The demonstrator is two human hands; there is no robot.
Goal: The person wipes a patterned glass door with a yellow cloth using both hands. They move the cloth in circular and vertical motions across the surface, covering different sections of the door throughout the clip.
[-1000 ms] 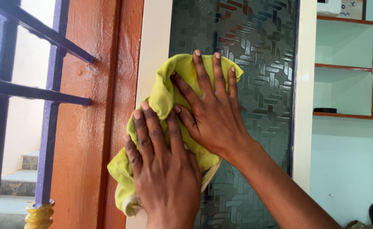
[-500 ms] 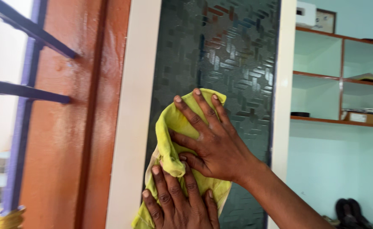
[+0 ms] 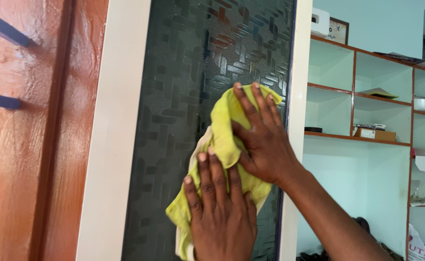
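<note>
Patterned dark glass door panel (image 3: 188,96), right edge: both hands (image 3: 265,145) flat, pressing yellow-green cloth (image 3: 222,135); wiping underway, finished share unclear.

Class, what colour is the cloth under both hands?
Yellow-green, the cloth pressed against the dark patterned glass pane; the head view shows it best.

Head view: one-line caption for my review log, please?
Both hands, left hand below right hand, press a yellow-green cloth flat against a dark patterned glass pane.

Patterned glass pane (image 3: 193,87) (cream-framed) bears a yellow-green cloth (image 3: 222,140).
</note>
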